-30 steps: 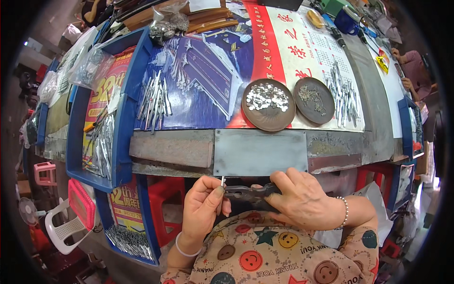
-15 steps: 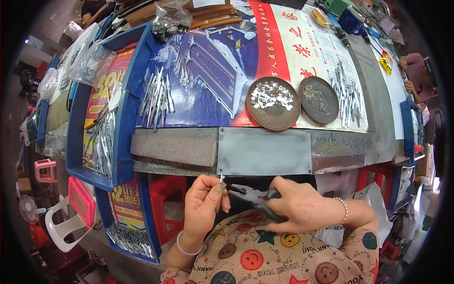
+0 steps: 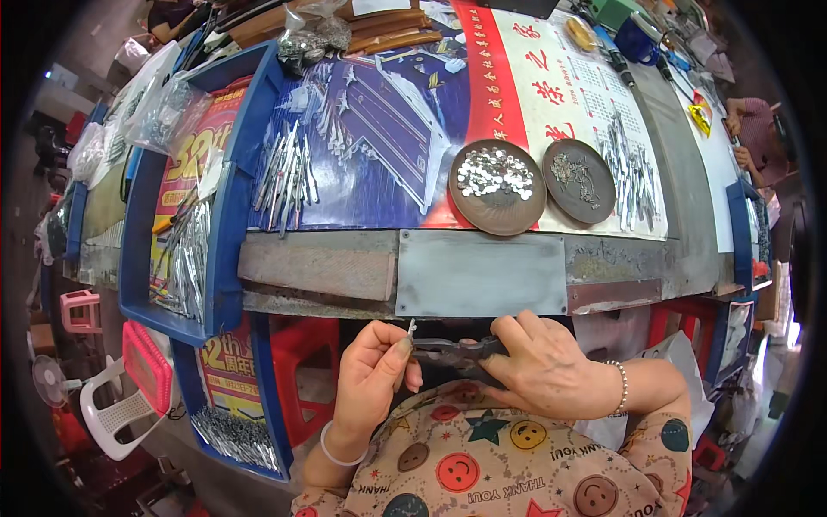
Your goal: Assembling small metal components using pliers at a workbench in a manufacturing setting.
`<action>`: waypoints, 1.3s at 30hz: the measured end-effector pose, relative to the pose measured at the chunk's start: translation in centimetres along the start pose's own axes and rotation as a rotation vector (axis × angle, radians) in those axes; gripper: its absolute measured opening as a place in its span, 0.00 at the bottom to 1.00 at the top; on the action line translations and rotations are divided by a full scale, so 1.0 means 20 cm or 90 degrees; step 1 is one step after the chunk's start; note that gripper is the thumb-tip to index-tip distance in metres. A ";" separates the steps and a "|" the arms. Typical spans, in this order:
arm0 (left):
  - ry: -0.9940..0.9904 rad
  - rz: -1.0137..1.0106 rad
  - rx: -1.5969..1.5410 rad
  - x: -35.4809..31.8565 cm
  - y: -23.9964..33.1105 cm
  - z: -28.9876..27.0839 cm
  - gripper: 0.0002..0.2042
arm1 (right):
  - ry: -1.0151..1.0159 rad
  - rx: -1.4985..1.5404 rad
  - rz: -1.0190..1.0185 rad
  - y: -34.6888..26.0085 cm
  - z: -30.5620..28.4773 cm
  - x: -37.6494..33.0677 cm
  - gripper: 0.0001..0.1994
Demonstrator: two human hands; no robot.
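Observation:
Between the thumb and fingers of my left hand (image 3: 372, 369) a small slim silver metal piece (image 3: 412, 328) is pinched, its tip sticking up. My right hand (image 3: 551, 369) is closed round dark pliers (image 3: 450, 346), which lie nearly level with the jaws pointing left. The jaw tips meet the metal piece just by my left thumb; whether they grip it cannot be made out. Most of the handles are hidden under my right hand. Both hands are in front of the bench edge, below a grey metal plate (image 3: 481, 274).
Beyond the plate stand a brown dish (image 3: 461, 211) of shiny discs and a smaller dish (image 3: 594, 211) of fine metal parts. Slim metal tools (image 3: 289, 177) lie in piles either side. A blue tray (image 3: 226, 250) is at the left. A co-worker (image 3: 758, 138) sits far right.
The pliers have turned from a slant to nearly level, and my right hand has rolled over them, covering the handles. My left hand stays almost in place with the metal piece.

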State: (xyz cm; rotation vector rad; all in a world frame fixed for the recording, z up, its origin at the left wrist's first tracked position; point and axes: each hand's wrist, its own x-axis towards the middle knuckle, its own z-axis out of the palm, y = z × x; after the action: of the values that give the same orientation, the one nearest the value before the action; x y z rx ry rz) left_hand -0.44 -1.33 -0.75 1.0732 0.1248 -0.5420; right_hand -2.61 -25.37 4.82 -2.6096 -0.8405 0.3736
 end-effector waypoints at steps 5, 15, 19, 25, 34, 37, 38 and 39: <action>-0.011 0.001 -0.007 0.01 0.00 0.00 0.04 | 0.021 -0.037 -0.003 0.00 0.01 0.00 0.13; 0.018 0.034 0.075 0.00 -0.02 -0.03 0.04 | -0.376 0.479 0.101 0.05 -0.12 0.13 0.17; 0.043 0.008 0.070 -0.07 -0.01 -0.06 0.03 | -0.367 0.807 0.010 0.07 0.02 0.12 0.23; 0.388 0.178 0.195 -0.34 0.03 -0.52 0.03 | -0.247 0.430 0.062 -0.10 0.01 0.14 0.16; 0.890 0.382 0.600 -1.32 0.14 -1.86 0.05 | -0.213 0.277 -0.042 -0.23 0.12 0.32 0.13; 0.925 0.316 0.668 -1.40 0.09 -2.05 0.06 | -0.200 0.262 -0.059 -0.26 0.13 0.33 0.14; 0.928 0.285 0.706 -1.42 0.06 -2.09 0.06 | -0.197 0.261 -0.054 -0.26 0.13 0.33 0.14; 0.941 0.233 0.760 -1.43 0.05 -2.12 0.07 | -0.199 0.253 -0.039 -0.27 0.12 0.32 0.14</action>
State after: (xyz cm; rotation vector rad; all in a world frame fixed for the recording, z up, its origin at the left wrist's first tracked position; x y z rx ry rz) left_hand -17.87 45.74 -10.35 2.4245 0.9510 0.7526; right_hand -1.13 -16.70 4.07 -2.1819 -0.8402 0.8523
